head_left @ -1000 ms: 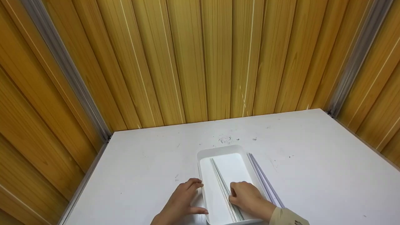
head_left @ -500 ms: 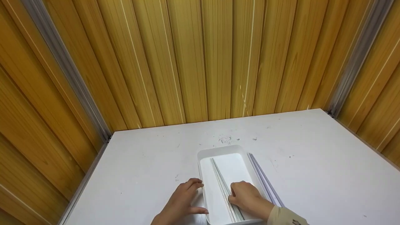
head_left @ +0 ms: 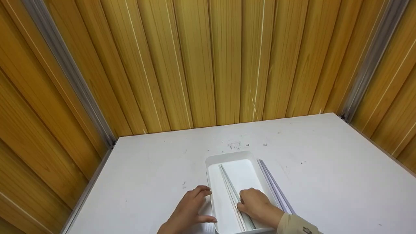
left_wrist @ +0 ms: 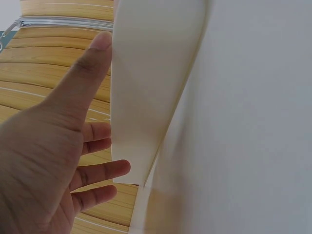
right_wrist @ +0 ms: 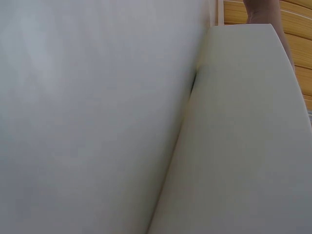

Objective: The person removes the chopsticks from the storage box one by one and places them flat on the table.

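Note:
A long white tray with rounded corners stands on the table. Slim pale chopsticks and green chopsticks lie slanted inside it. My right hand reaches in over the right wall, its curled fingers and thumb pinching the green chopsticks partway along; the fingertips are hidden. Against the tray's left side rests my left hand, thumb and fingers spread apart. In the left wrist view, the left hand has its thumb and fingers at the edge of the tray wall.
Purple chopsticks lie on the white table along the tray's right side, partly behind the right forearm. Wood-patterned walls enclose the back and sides. The tray wall fills much of the right wrist view.
The near end of the green chopsticks has shifted slightly right, apart from the pale ones. The right hand has barely moved; the left hand and tray are still.

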Tool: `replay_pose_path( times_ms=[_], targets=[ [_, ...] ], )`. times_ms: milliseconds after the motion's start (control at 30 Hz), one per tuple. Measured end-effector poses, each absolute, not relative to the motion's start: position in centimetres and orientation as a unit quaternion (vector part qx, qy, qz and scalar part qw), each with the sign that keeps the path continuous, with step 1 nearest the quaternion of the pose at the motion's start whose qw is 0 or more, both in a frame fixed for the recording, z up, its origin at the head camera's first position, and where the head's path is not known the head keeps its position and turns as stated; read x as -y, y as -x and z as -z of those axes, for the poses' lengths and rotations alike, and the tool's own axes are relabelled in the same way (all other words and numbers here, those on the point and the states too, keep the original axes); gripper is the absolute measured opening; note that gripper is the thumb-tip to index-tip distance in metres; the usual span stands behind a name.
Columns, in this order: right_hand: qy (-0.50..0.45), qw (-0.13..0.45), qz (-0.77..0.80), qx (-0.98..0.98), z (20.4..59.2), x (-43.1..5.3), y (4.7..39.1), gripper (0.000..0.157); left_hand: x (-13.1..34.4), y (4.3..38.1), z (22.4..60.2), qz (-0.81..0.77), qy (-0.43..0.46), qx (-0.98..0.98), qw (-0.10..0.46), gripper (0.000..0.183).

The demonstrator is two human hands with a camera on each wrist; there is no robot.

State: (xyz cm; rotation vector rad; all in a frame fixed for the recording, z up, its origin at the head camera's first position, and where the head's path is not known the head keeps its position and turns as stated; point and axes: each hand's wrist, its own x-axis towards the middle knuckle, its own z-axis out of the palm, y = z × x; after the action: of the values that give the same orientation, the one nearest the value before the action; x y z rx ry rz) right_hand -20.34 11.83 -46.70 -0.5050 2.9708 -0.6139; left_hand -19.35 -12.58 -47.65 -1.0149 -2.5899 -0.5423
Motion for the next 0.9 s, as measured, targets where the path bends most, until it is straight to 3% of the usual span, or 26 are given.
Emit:
replay_pose_path(
  times_ms=[900],
  targets=[
    [0.18, 0.027, 0.265, -0.947, 46.7, -13.0, 20.3, 0.019, 12.6, 19.3, 47.8, 0.218, 0.341, 0.906, 0.128, 0.074]
  ],
)
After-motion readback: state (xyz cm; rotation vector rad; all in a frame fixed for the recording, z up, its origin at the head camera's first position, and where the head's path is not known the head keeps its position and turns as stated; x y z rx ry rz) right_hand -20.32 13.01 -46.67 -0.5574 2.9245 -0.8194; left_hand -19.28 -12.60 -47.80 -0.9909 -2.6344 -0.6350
